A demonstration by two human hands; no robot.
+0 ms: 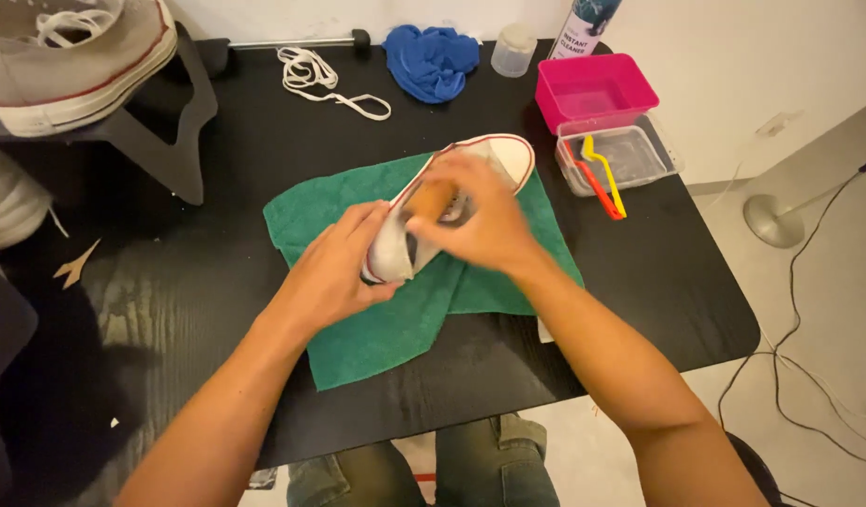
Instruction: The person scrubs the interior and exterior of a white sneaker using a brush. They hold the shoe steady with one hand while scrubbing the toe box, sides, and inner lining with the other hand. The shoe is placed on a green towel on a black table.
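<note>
Matt black wood-grain table (217, 310), soft green fleecy cloth (376, 338), white canvas shoe (489, 155) with smooth rubber toe, glossy pink plastic tub (594, 89), clear plastic tray (639, 155).

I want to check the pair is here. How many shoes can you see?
2: one shoe lies on the green cloth under both hands; another shoe sits on the stand, top left, partly out of frame.

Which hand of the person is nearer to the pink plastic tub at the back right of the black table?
The right hand. It rests on the white canvas sneaker, just below and left of the pink plastic tub. The left hand grips the sneaker's heel end, farther left and nearer the person.
</note>
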